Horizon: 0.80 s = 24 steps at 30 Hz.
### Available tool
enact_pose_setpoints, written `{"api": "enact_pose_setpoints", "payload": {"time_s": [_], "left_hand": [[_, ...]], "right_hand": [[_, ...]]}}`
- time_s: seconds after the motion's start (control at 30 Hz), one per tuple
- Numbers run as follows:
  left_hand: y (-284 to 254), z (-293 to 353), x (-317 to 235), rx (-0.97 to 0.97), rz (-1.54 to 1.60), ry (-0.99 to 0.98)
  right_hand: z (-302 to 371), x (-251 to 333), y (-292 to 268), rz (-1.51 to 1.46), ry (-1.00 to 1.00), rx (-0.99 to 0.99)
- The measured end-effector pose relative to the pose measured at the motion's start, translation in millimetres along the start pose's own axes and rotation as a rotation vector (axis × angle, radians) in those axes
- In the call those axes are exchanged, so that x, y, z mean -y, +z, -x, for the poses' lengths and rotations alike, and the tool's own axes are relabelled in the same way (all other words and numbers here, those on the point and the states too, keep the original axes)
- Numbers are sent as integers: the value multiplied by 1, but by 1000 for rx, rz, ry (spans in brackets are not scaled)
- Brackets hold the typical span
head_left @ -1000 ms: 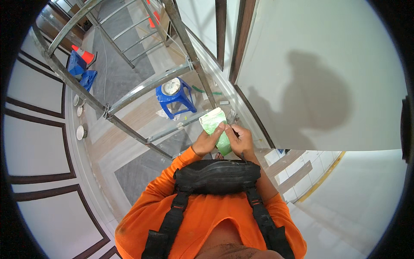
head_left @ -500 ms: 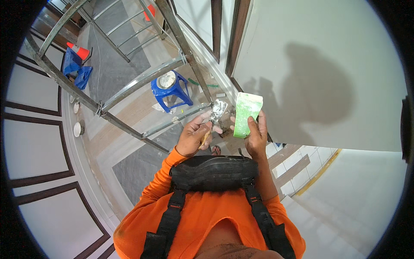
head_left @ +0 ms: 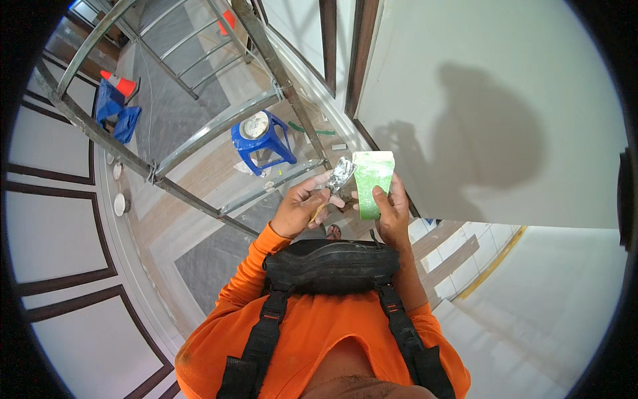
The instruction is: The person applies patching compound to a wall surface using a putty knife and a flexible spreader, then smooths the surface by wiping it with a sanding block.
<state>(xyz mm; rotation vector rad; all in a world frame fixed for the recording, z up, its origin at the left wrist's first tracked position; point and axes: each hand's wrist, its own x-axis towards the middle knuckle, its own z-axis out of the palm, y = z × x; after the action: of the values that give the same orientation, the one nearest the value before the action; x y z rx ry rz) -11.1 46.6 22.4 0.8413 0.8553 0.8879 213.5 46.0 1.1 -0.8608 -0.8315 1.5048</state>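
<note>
My left hand (head_left: 299, 211) is closed around the handle of a putty knife (head_left: 342, 171), whose metal blade is smeared with white filler. In my right hand (head_left: 395, 211) is a flat green plastic spreader (head_left: 373, 178), gripped with the thumb across its face. White residue streaks the spreader, and its far edge is pale. Blade and spreader are side by side in front of my chest, the blade tip close to the spreader's left edge; whether they touch I cannot tell. White dust coats the fingers of both hands.
Metal scaffold frame (head_left: 189, 143) stands left and ahead. Behind its bars is a blue stool (head_left: 269, 143) bearing a tub of white paste (head_left: 254, 125). A pale wall (head_left: 518, 159) rises on the right. Farther off are an orange cone (head_left: 119, 82) and blue sheeting (head_left: 125, 120).
My right hand has brought the green spreader left and slightly nearer me, closer to the knife. The knife blade has turned a little, while my left hand stays nearly in place.
</note>
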Motion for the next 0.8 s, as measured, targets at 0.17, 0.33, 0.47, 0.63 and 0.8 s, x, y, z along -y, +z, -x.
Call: {"api": "enact_pose_setpoints", "payload": {"time_s": [0.17, 0.33, 0.47, 0.63, 0.8], "left_hand": [[-8, 2, -7, 24, -1, -9], [-15, 5, -17, 48, -96, -33], [-18, 5, -27, 111, -147, -51], [-21, 6, -27, 152, -163, -29], [-23, 2, -28, 155, -206, -58]], "right_hand": [[-1, 1, -6, 63, -22, 50], [0, 6, -11, 163, -1, 99], [3, 4, -10, 171, 33, 133], [6, 2, -8, 241, 23, 145], [11, 9, -6, 306, 42, 120]]}}
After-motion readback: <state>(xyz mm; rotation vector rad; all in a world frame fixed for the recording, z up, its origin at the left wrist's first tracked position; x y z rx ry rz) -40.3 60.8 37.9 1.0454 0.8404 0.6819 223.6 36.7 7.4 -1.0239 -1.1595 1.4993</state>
